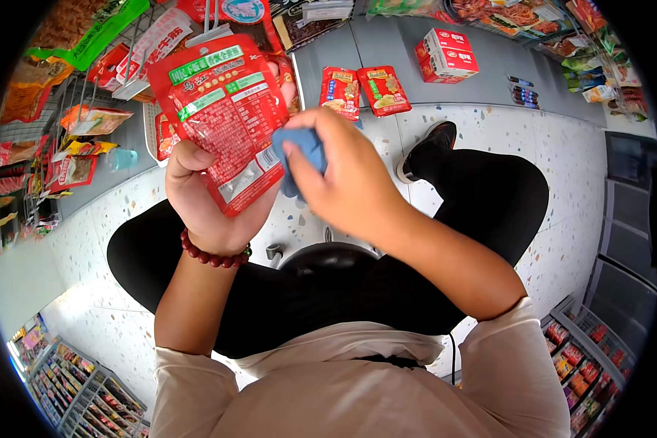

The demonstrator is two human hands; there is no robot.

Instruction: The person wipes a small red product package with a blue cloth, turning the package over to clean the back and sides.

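My left hand holds up a red foil food pouch, its printed back turned towards me. The thumb lies over the pouch's lower left edge, and fingertips show behind its right edge. A folded blue cloth is pinched between the thumb and fingers of my right hand. The cloth is against or very close to the pouch's lower right edge; contact is hard to tell. Two smaller red pouches lie side by side at the front of the grey shelf beyond my hands.
On that shelf stand red-and-white boxes and several dark slim packs or pens. A white basket with red pouches sits behind my left hand. Hanging snack packs crowd the left. I sit on a black stool over a speckled floor.
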